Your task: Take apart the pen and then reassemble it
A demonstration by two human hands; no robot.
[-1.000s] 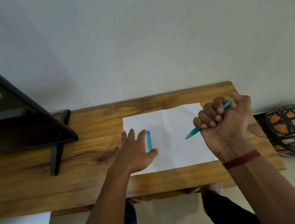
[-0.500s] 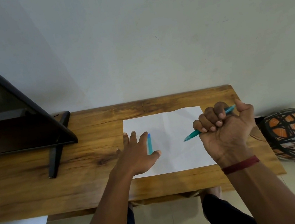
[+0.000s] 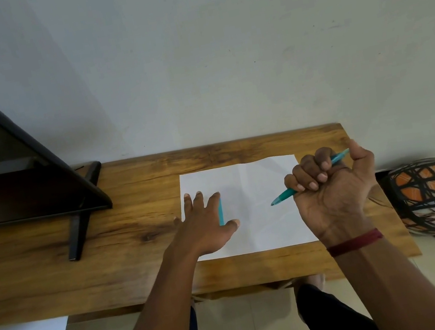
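You're gripping the pen body (image 3: 311, 177) in your right hand (image 3: 332, 194), fist clenched around the barrel, tip pointing down-left and hovering over the right half of the paper (image 3: 263, 232). The rear end is sticking out past your thumb. Your left hand (image 3: 206, 225) is lying flat and unclenched on the paper's left edge, grasping nothing. The cap (image 3: 220, 212) is lying on the paper just beside that hand, between index finger and thumb; can't tell whether the fingers are touching it.

My read: you're sitting mid-task with the cap off and the body not yet broken down further. I can't tell whether you're setting the cap down or going for it.

Next move, if you're reassembling: pinch the cap with the left hand, lift it off the paper, line its open end up with the pen tip, push straight on. The paper is lying toward the right end of the table (image 3: 141, 265).
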